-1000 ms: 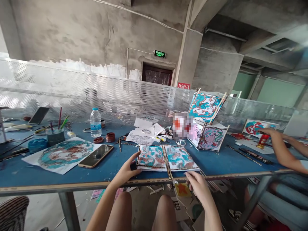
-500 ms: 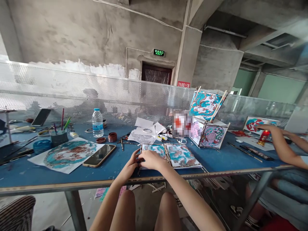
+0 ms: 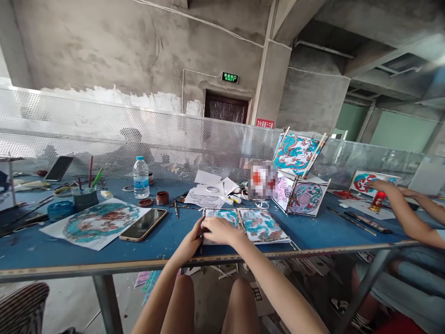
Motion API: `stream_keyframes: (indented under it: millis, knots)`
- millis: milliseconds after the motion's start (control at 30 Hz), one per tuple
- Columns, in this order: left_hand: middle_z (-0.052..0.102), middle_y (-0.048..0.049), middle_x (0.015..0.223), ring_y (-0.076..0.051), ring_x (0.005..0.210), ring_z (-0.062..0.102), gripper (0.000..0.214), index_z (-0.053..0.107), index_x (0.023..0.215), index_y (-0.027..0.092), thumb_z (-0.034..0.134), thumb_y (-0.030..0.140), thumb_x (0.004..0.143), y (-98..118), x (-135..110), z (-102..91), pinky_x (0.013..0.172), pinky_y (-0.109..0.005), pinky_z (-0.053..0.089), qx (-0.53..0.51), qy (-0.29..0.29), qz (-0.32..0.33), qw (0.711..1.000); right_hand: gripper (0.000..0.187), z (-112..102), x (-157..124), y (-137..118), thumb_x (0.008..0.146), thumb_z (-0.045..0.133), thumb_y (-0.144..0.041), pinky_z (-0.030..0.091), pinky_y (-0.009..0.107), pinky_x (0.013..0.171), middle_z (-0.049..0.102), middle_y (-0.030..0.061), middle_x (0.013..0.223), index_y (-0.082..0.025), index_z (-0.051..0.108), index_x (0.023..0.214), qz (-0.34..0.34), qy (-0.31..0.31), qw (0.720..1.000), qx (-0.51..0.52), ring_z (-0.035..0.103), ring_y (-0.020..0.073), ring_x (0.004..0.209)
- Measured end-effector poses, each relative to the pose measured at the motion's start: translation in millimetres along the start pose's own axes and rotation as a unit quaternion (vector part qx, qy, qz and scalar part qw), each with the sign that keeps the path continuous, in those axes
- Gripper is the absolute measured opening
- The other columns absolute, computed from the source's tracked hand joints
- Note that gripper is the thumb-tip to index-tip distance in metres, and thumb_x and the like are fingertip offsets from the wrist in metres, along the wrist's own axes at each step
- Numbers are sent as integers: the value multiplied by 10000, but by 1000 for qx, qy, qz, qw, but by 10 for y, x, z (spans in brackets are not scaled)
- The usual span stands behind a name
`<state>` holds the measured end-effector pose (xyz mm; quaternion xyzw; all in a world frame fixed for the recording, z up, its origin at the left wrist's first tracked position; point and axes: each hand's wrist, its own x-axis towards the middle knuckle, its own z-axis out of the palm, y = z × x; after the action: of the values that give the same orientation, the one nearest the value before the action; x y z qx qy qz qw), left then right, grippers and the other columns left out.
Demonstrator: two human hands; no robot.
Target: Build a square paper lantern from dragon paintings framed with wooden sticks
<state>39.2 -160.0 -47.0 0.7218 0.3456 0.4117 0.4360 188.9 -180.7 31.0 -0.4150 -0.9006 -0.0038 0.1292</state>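
Note:
Two painted dragon panels [image 3: 259, 224] in thin wooden frames lie side by side near the front edge of the blue table [image 3: 167, 241]. My left hand [image 3: 192, 241] grips the left edge of the left panel, fingers curled round its frame. My right hand [image 3: 219, 230] rests on the same panel's left corner, fingers bent and pressed down against it. The two hands touch each other there.
A phone [image 3: 142, 224] and a round dragon painting on paper [image 3: 97, 221] lie to the left, with a water bottle [image 3: 141, 177], paint pots and a brush cup behind. Assembled painted lanterns [image 3: 299, 181] stand at the back right. Another person's arm [image 3: 403, 208] reaches over the table's right end.
My right hand came up from below the table edge, where it held a small yellow piece, and now lies on the left panel beside my left hand.

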Motion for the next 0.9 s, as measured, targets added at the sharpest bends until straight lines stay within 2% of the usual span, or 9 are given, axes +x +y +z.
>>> stream_keyframes:
  millis: [200, 300, 433, 533, 633, 700, 833, 900]
  knots:
    - [468, -118, 1327, -180, 1178, 500, 884, 136, 1419, 180, 344, 35, 572, -67, 24, 4, 1013, -352, 319, -46, -26, -7, 999, 99, -231, -122, 91, 832, 508, -206, 373, 232, 638, 608, 38, 889, -188, 596, 871, 21, 55, 997, 47, 554, 154, 794]
    - [464, -140, 1305, -189, 1169, 509, 890, 134, 1413, 181, 336, 18, 561, -53, 23, 0, 987, -364, 342, -43, -25, -20, 999, 100, -379, -238, 155, 845, 499, -234, 387, 241, 658, 609, 29, 885, -199, 589, 873, 37, 103, 989, 98, 552, 148, 785]
    - [431, -140, 1325, -173, 1183, 497, 885, 125, 1406, 201, 321, 2, 566, 12, 9, -3, 960, -336, 369, -33, -31, -36, 998, 125, -566, -496, 305, 851, 495, -287, 418, 257, 675, 614, 24, 881, -201, 583, 870, 74, 176, 966, 174, 560, 148, 777]
    - [417, -148, 1331, -162, 1178, 499, 864, 128, 1401, 182, 319, -1, 579, 25, 6, -1, 963, -313, 367, -30, -28, -39, 998, 179, -641, -776, 480, 846, 500, -344, 445, 271, 691, 618, 34, 873, -195, 590, 889, 109, 235, 936, 236, 573, 163, 795]
    - [418, -138, 1333, -155, 1167, 509, 858, 129, 1403, 193, 319, -3, 590, 4, 13, -2, 972, -314, 360, -17, -24, -31, 999, 204, -600, -1102, 694, 818, 545, -378, 456, 276, 714, 622, 39, 860, -191, 597, 881, 149, 313, 890, 297, 581, 167, 794]
    - [427, -127, 1332, -153, 1163, 513, 864, 122, 1407, 209, 319, -4, 594, -17, 20, -5, 983, -324, 351, -4, -25, -28, 999, 229, -508, -1319, 834, 786, 587, -398, 467, 276, 701, 625, 37, 820, -186, 603, 872, 175, 366, 844, 351, 585, 164, 755]
    - [429, -128, 1332, -167, 1171, 507, 856, 135, 1405, 215, 330, 7, 597, -48, 28, -16, 996, -344, 336, -12, -24, -19, 999, 279, -290, -1648, 1031, 697, 677, -405, 477, 263, 643, 629, 23, 754, -174, 612, 839, 213, 519, 710, 426, 574, 139, 666]
    - [428, -141, 1333, -192, 1182, 498, 853, 141, 1403, 207, 348, 19, 598, -41, 23, -24, 988, -358, 344, -26, -23, -24, 999, 302, -227, -1729, 1076, 648, 713, -398, 477, 259, 617, 627, 13, 727, -167, 616, 817, 232, 572, 649, 444, 566, 129, 639]
